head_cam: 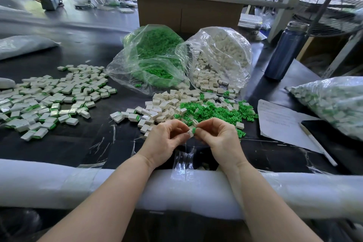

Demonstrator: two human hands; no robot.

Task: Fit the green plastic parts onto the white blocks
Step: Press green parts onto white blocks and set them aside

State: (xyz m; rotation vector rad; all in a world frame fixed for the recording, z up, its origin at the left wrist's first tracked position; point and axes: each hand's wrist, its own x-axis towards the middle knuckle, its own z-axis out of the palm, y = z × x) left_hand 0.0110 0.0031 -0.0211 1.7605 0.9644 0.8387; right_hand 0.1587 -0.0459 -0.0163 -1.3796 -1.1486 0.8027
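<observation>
Left hand [167,139] pinches a white block [190,133] just nearer the viewer than the loose green pile [212,111] — right hand [218,137] pinches a green part [193,130] touching the block's right end — the push likely runs leftward.

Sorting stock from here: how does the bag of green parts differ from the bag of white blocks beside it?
The bag of green parts holds small green pieces; the bag of white blocks holds bigger, boxy white ones. The green bag sits left, the white one right. White blocks spill from their bag's mouth onto the table; only a few green parts lie outside theirs. Both are clear plastic, lying open towards the person.
</observation>
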